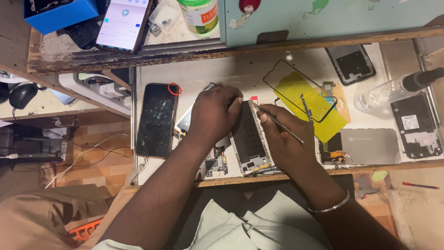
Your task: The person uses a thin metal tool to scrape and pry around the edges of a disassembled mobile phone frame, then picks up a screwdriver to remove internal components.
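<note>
An opened phone frame [248, 139] lies on the white bench, its dark inner panel facing up. My left hand [213, 113] rests over its upper left edge, fingertips pressing on the top corner. My right hand [282, 139] grips thin metal tweezers [276, 122], whose tip touches the frame's top edge beside my left fingertips. A small circuit board [213, 162] lies under my left wrist.
A dark phone [156, 119] with a red ring lies to the left. A black glass bezel [298, 90] sits on a yellow sheet [314, 109]. Back covers [350, 62], a grey panel [372, 146], a clear bottle [393, 90] and a lit phone [122, 23] surround the bench.
</note>
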